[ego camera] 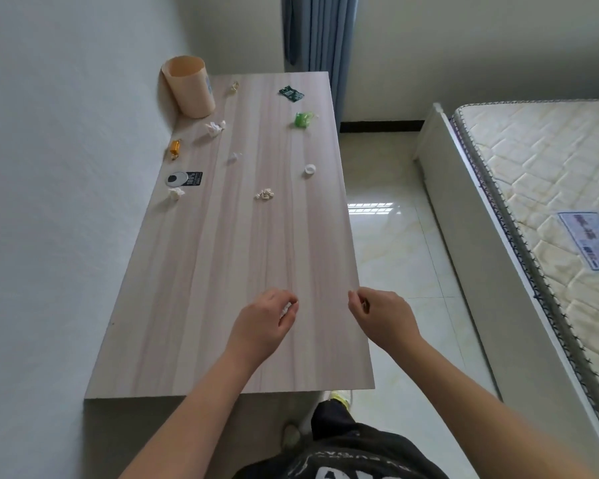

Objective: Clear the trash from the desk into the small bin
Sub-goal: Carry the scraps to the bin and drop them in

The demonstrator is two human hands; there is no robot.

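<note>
The small beige bin stands at the far left corner of the wooden desk, against the wall. Trash lies scattered on the far half: a white tissue ball, an orange candy wrapper, a green wrapper, a dark green packet, a white cap, a crumpled beige scrap and another tissue. My left hand is curled over the near part of the desk around a small white scrap. My right hand, at the desk's right edge, pinches a small dark bit that is mostly hidden.
A gold wrapper and a tiny white scrap also lie on the desk, beside a black label with a grey disc. A wall runs along the left. Tiled floor, a bed and blue curtains are to the right.
</note>
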